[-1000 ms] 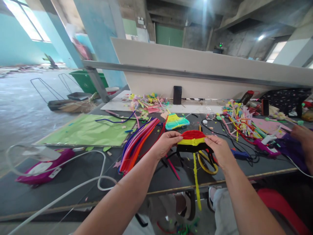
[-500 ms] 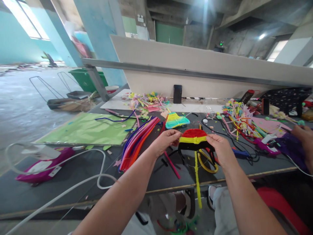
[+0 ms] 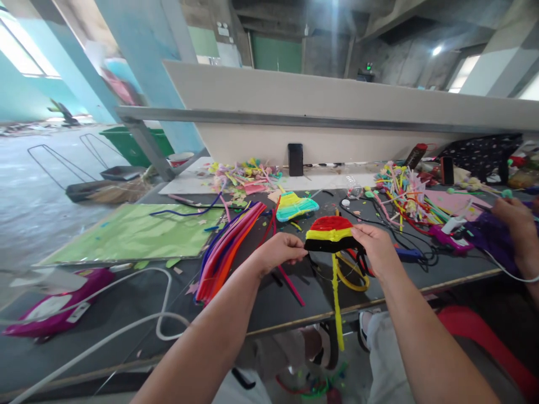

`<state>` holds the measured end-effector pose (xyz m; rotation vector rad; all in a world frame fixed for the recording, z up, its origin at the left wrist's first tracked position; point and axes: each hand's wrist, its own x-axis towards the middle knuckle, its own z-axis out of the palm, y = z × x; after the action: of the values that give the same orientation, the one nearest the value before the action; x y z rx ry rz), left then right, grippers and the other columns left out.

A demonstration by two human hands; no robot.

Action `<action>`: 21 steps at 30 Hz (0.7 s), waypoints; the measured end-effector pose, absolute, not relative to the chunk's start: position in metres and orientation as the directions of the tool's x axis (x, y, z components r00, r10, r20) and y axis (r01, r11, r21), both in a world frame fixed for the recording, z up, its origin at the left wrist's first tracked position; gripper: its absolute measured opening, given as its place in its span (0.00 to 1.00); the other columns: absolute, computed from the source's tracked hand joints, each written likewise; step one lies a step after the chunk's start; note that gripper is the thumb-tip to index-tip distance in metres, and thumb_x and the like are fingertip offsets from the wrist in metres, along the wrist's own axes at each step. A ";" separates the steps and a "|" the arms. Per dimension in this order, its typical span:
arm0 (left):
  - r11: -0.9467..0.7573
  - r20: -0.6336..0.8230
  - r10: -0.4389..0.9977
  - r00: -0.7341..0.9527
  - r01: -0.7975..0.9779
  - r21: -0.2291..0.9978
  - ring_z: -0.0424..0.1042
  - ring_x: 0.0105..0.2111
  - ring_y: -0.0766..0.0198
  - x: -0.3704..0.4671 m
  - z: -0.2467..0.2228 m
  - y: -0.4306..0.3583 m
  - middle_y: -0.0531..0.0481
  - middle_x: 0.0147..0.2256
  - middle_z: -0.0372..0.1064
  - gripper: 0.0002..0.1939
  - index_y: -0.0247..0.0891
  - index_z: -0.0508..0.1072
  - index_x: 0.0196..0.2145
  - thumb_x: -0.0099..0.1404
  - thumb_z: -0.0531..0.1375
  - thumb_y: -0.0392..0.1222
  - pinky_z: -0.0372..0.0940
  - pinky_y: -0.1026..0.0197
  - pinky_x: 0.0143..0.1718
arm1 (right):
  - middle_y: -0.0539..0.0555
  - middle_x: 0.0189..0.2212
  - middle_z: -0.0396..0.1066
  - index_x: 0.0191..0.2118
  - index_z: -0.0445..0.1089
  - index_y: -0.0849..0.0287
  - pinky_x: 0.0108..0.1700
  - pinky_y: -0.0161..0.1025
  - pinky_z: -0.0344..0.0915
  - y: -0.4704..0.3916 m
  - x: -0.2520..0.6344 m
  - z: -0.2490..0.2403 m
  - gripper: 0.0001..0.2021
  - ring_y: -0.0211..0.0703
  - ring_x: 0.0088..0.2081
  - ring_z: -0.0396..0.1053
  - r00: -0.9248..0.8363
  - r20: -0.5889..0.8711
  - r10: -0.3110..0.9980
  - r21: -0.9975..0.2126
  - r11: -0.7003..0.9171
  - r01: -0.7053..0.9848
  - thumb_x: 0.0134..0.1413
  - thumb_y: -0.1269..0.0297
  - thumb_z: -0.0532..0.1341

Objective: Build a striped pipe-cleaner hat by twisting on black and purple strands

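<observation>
While its long axis is running left to right above the worktop [image 3: 269,306], the domed craft piece [image 3: 330,234] is showing red, yellow and black bands, curve upward; left grip [image 3: 305,251] and right grip [image 3: 354,233] are pinching its ends, fingertips closed.

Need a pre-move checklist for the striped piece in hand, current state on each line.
1. Right hand has the striped piece: ok, fingers pinch its right side.
2. Left hand has a secure hold: cannot tell; fingers are at the lower left corner, contact unclear.
3. Band order readable: ok, red on top, yellow in the middle, black below.
4. Yellow strip kept on the table: not ok, its lower end hangs below the front edge.
5. Yellow strip joined to the piece: cannot tell.
6. Co-worker's hand away from the piece: ok, well off to the right.
</observation>
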<state>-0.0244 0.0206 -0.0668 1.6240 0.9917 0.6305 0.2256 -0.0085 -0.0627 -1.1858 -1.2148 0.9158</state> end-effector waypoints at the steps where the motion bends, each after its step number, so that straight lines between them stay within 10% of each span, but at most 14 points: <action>1: -0.062 -0.082 0.859 0.505 0.262 0.963 0.61 0.18 0.70 -0.025 -0.066 0.020 0.53 0.19 0.65 0.13 0.34 0.71 0.21 0.51 0.63 0.47 0.53 0.66 0.21 | 0.54 0.34 0.78 0.39 0.76 0.59 0.47 0.46 0.66 -0.009 0.226 -0.062 0.15 0.48 0.38 0.74 0.159 0.185 0.970 -0.983 0.181 0.040 0.46 0.56 0.65; 21: 0.249 -0.057 0.742 0.668 -0.196 0.948 0.65 0.24 0.70 -0.025 -0.075 0.018 0.49 0.25 0.68 0.13 0.32 0.75 0.30 0.54 0.66 0.46 0.59 0.66 0.29 | 0.55 0.32 0.78 0.35 0.76 0.58 0.40 0.46 0.70 -0.013 0.224 -0.053 0.14 0.51 0.35 0.76 0.153 0.041 0.987 -0.952 0.085 -0.293 0.39 0.59 0.68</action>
<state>-0.0245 0.0175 -0.0750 1.1514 0.5672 0.6871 0.2245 -0.0135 -0.0525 -1.0059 -0.9123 1.1862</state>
